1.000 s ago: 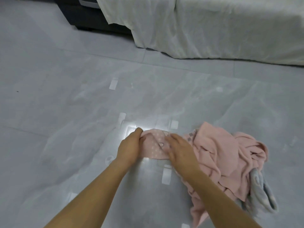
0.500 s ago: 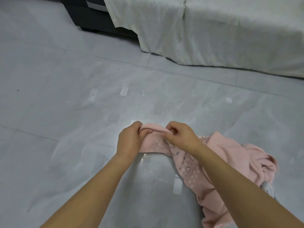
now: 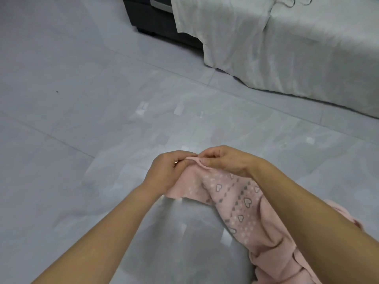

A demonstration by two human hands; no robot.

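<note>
A pink towel [image 3: 242,208] with grey and white hearts hangs from my two hands, lifted off the grey tiled floor. My left hand [image 3: 166,171] pinches the towel's top hem at its left end. My right hand [image 3: 225,158] pinches the same hem right beside it, fingers curled over the edge. The two hands almost touch. The rest of the pink cloth trails down to the lower right under my right forearm, which hides part of it.
A bed or sofa draped in a white sheet [image 3: 287,42] fills the upper right, with a dark base [image 3: 155,23] at its left end. Bits of clear tape [image 3: 178,109] are stuck on the grey floor tiles [image 3: 71,99].
Both hands have raised the towel's hem off the floor and drawn it toward me. The heart-patterned side now hangs open; the pile at the right has slid out of view.
</note>
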